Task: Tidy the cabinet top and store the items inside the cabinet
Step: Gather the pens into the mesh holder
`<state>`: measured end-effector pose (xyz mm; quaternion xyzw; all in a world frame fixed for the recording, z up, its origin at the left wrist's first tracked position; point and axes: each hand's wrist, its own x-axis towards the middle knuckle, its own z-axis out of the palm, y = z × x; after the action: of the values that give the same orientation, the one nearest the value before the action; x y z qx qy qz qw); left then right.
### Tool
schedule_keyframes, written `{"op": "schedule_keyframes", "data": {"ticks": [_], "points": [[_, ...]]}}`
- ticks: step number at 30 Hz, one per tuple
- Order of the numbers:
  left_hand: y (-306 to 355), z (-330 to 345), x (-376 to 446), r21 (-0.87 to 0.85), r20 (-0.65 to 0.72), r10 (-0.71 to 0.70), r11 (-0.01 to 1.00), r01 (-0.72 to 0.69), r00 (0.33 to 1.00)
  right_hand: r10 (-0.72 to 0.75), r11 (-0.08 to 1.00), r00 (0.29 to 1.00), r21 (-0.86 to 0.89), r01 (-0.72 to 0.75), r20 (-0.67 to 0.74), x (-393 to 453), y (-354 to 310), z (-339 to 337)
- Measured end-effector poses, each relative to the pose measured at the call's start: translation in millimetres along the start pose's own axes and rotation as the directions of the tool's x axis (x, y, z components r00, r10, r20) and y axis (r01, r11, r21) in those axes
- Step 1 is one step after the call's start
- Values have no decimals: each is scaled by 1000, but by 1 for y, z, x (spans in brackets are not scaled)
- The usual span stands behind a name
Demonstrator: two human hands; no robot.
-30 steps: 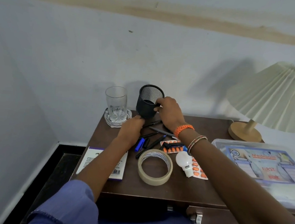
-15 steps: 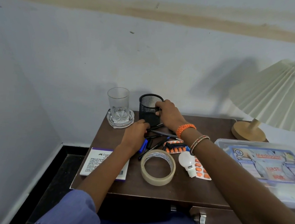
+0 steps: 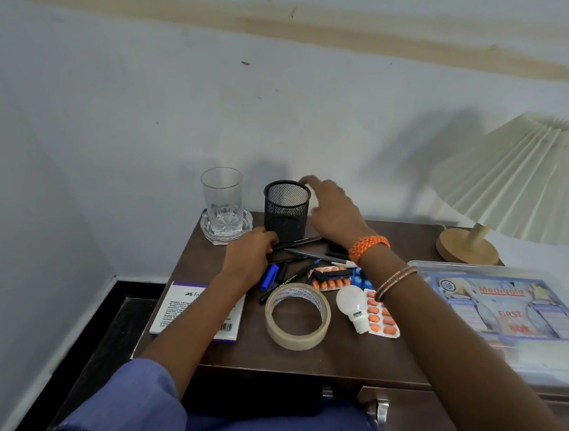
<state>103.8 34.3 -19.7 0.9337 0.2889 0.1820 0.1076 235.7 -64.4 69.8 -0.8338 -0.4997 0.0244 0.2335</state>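
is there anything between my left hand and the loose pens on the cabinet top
Nothing visible. The left hand is already at the near end of the pen pile, just in front of the mesh pen holder. The tape roll lies nearer, off to the side.

A mesh cup is standing upright at the far edge of the cabinet top. The right hand is hovering beside its rim, fingers relaxed. The left hand is resting on the pens lying near it.

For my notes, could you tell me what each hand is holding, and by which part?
The right hand holds nothing, open beside the pen cup. The left hand rests on the pens; any grip is hidden.
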Motion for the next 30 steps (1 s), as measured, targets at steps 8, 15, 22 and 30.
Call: {"op": "schedule_keyframes", "data": {"ticks": [8, 15, 22, 30], "points": [[18, -35, -17, 8, -28, -27, 1000, 28, 999, 98, 976, 988, 204, -73, -117, -49, 2, -42], [46, -67, -53, -109, -182, -17, 994, -3, 983, 141, 968, 980, 228, -106, -142, -83, -2, -62], [65, -51, -71, -315, -235, -101, 949, 23, 967, 259, 927, 952, 320, -197, -163, -89, 13, -33], [75, -55, -22, -455, -317, -246, 887, 81, 916, 299, 917, 940, 323, -235, -166, -49, 33, -10]]}}
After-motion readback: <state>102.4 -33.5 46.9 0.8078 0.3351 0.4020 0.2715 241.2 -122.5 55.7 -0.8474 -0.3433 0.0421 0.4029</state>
